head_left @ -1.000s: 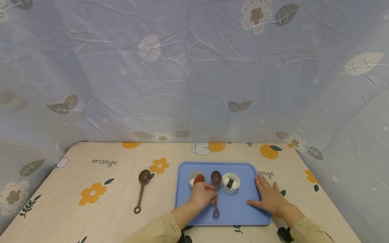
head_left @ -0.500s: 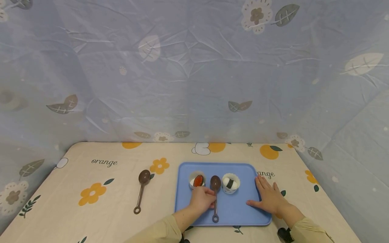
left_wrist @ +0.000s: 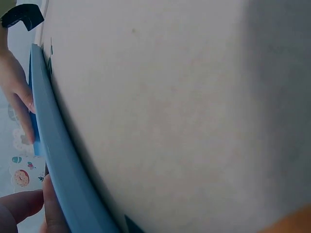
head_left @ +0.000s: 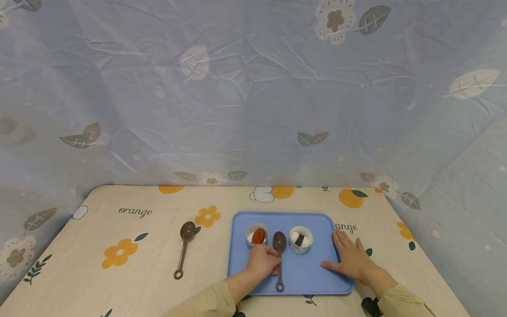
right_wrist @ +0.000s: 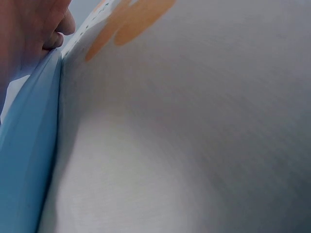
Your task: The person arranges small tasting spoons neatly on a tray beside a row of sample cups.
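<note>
On the blue tray (head_left: 305, 275), a brown spoon (head_left: 279, 241) lies with its bowl pointing away. My left hand (head_left: 260, 263) pinches its handle from the left side. Fingers of that hand (left_wrist: 24, 206) also show low in the left wrist view, though the spoon is mostly hidden there. My right hand (head_left: 350, 259) rests on the tray's right edge, fingers straight and thumb over the tray. Left of the spoon stands a white cup (head_left: 249, 234) holding an orange-topped sushi piece (head_left: 259, 236). To its right, another white cup (head_left: 299, 250) holds a white piece (head_left: 299, 239) with a dark band.
A second brown spoon (head_left: 188, 230) lies on the patterned tablecloth (head_left: 150, 273), left of the tray. A pale blue patterned cloth (head_left: 245, 110) hangs behind the table. In the right wrist view, the tray's side (right_wrist: 29, 145) runs along the left.
The spoon in my left hand has slid a little toward me and slightly left on the tray. My left hand has drawn back from in front of the left cup. My right hand stays put.
</note>
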Demonstrator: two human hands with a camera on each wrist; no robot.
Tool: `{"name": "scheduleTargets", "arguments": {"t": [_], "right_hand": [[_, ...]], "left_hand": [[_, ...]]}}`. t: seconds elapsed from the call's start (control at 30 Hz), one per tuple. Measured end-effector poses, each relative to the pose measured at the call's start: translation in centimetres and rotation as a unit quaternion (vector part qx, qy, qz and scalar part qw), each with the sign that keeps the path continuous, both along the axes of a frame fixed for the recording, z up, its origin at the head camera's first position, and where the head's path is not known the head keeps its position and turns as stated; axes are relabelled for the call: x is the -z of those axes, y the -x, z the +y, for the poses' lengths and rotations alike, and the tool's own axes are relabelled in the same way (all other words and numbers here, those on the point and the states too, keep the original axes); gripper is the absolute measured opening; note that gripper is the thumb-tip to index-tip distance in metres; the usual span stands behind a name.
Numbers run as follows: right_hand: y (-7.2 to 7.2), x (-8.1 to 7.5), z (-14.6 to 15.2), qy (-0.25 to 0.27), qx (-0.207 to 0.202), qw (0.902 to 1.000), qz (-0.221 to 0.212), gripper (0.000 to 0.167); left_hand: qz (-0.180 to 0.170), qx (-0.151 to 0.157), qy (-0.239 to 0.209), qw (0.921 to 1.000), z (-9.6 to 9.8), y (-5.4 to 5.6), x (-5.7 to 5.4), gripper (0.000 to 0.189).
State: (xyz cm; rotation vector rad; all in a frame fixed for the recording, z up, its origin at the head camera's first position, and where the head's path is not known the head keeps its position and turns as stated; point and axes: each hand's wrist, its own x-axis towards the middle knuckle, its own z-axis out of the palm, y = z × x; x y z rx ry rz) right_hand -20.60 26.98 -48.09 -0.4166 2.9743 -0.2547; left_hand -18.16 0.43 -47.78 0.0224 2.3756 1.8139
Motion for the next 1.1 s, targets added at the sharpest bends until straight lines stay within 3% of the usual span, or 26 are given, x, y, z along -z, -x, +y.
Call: {"name": "scheduleTargets", "arguments": {"t": [0.67,1.1], "right_hand": [[0.0,0.0,0.0,0.008,0.006,0.9999,-0.009,0.108],[-0.1,-0.2,-0.1,0.011,0.010,0.9998,-0.013,0.109]], "left_hand": [[-0.003,-0.007,0.029,0.9995,-0.1,-0.5,-1.2,0.018],[-0.007,0.036,0.048,0.9982,-1.6,-1.0,-2.5,0.024]]}}
